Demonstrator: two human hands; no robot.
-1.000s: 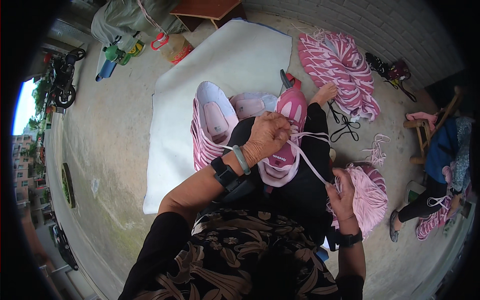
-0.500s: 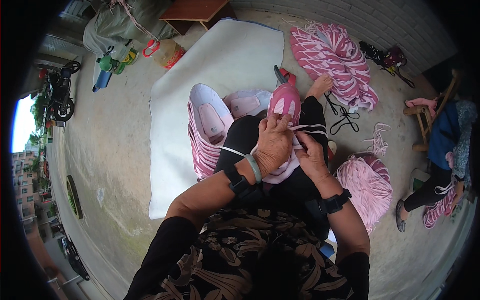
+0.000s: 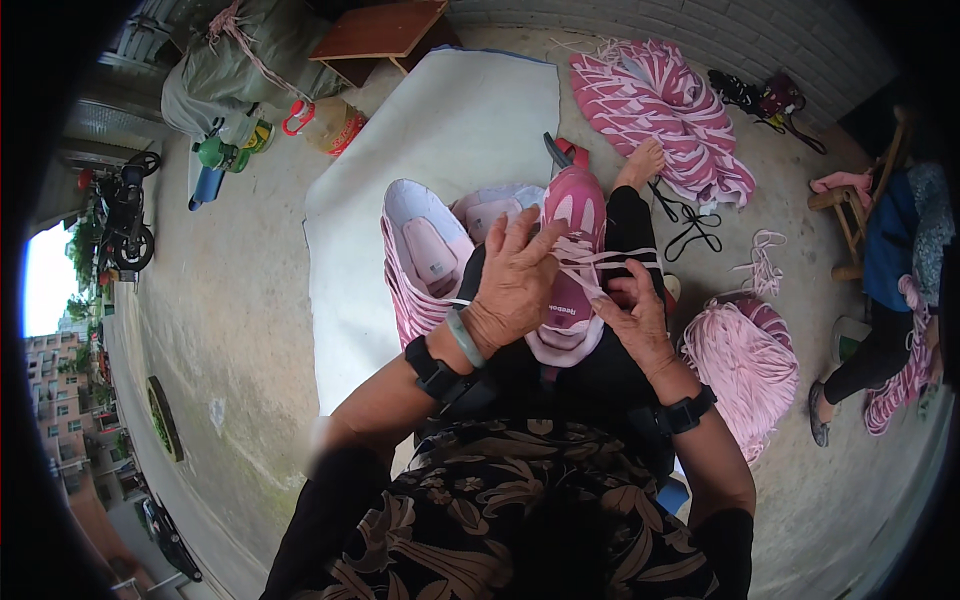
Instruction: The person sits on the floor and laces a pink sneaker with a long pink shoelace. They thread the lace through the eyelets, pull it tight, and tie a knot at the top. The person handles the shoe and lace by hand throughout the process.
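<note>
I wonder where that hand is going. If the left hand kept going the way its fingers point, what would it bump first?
Probably the pink shoe: the left hand points up and right, its fingertips already by the laces.

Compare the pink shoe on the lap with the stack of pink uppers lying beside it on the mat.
The pink shoe lies on the person's lap under both hands, white laces strung across it; the stacked uppers lie untouched on the white mat, with no laces visible. The shoe shows its pink outside; the top upper lies open, showing its pale inside. Both are pink and white.
</note>
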